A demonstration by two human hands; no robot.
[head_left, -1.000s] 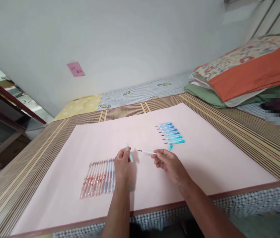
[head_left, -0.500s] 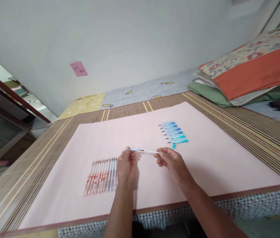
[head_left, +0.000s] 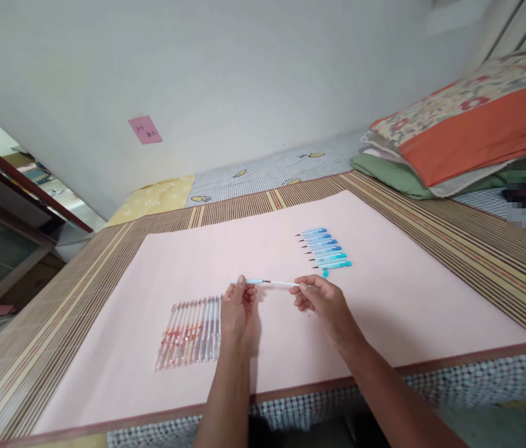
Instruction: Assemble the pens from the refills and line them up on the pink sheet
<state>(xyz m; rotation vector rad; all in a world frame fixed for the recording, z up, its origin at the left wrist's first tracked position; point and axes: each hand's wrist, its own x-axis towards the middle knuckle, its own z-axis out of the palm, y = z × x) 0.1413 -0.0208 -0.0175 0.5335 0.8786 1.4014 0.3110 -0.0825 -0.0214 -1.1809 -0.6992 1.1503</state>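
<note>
My left hand (head_left: 238,306) is closed, with thumb and fingers pinching a light blue pen barrel (head_left: 254,281). A short dark piece shows at the barrel's right end. From there a thin white stick, which looks like a pen refill (head_left: 281,284), runs to my right hand (head_left: 318,299), whose fingertips pinch its far end. Beneath both hands lies a pale pink sheet (head_left: 216,255). Beside my left wrist is a row of slim clear-and-patterned pens (head_left: 188,333), partly hidden by the hand. Past my right hand lies a small teal cap (head_left: 325,274).
Several blue and teal pen pieces with dark tips (head_left: 323,247) lie in a row at the right of the sheet. A striped mat (head_left: 81,280) surrounds it. Folded bedding (head_left: 472,124) is piled at the back right. A pink note (head_left: 145,129) is on the wall.
The hands keep nearly the same pose, still holding the barrel and the white stick in line. The view has shifted very slightly.
</note>
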